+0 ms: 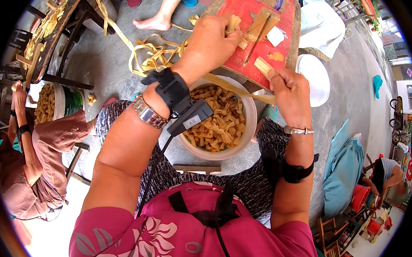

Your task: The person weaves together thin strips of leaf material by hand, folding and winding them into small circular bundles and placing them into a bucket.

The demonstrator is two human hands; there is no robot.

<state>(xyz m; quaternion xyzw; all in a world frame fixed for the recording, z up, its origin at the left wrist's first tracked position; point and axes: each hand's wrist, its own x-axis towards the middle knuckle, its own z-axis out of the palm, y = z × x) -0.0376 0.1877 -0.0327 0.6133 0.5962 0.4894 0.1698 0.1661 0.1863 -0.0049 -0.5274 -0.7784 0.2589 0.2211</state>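
Note:
My left hand [213, 45] is closed around a short tan folded piece [233, 25] over the left side of a red board [237, 51]. At the board's near right corner, my right hand [288, 90] pinches another flat tan piece [263, 65]. A long tan strip [231, 86] runs from under my left wrist toward my right hand. Between my hands, a wooden block [261, 27] with a narrow slot stands on the board, beside a white scrap [276, 36]. What the strip is made of I cannot tell.
Between my knees stands a pale basin [251, 116] full of short tan pieces. Loose strips [154, 52] lie tangled on the floor. A white tub [314, 80] is right of the board. At left, another person [53, 140] sits beside a bucket [69, 99] and bench [58, 30].

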